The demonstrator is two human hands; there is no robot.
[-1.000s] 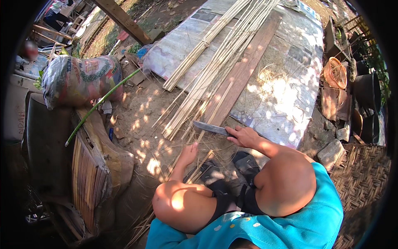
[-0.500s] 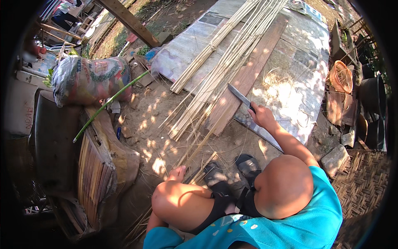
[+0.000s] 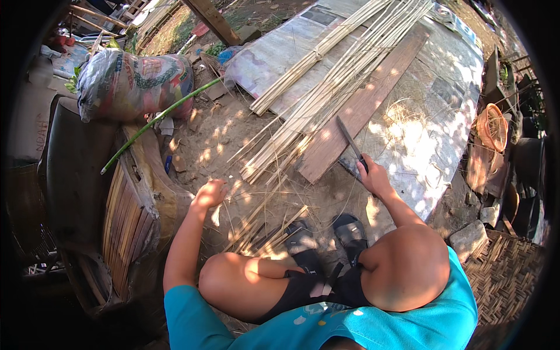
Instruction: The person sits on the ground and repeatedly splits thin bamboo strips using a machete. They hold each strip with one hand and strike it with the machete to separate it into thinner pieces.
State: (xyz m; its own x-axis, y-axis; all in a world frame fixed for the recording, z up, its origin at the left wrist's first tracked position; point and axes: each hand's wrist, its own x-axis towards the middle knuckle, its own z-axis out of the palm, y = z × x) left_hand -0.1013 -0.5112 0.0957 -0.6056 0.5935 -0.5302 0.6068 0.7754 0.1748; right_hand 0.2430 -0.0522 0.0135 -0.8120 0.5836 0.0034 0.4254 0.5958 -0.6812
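My right hand [image 3: 376,175] is closed around the dark handle of a long knife [image 3: 349,136]. The blade points up and left, above the lower part of a reddish-brown wooden plank [image 3: 363,111]. Out to the left, above bare ground, my left hand [image 3: 212,193] has its fingers curled; what they hold, if anything, does not show. A spread of thin split bamboo strips [image 3: 312,111] lies along the plank's left side. Farther left is a tied bundle of similar strips [image 3: 291,77]. Shorter loose strips [image 3: 274,238] lie on the ground by my feet.
A printed sheet [image 3: 431,122] lies under the plank and strips. At left are a stuffed plastic sack [image 3: 137,81], a green bamboo stalk [image 3: 157,119] and a worn seat with wooden slats [image 3: 125,219]. An orange basket [image 3: 492,127], a stone [image 3: 468,240] and a woven mat [image 3: 507,274] are at right.
My left hand has moved up and left, away from the bamboo strip that it had near my knee. The knife's blade has turned more upright. The view has shifted slightly.
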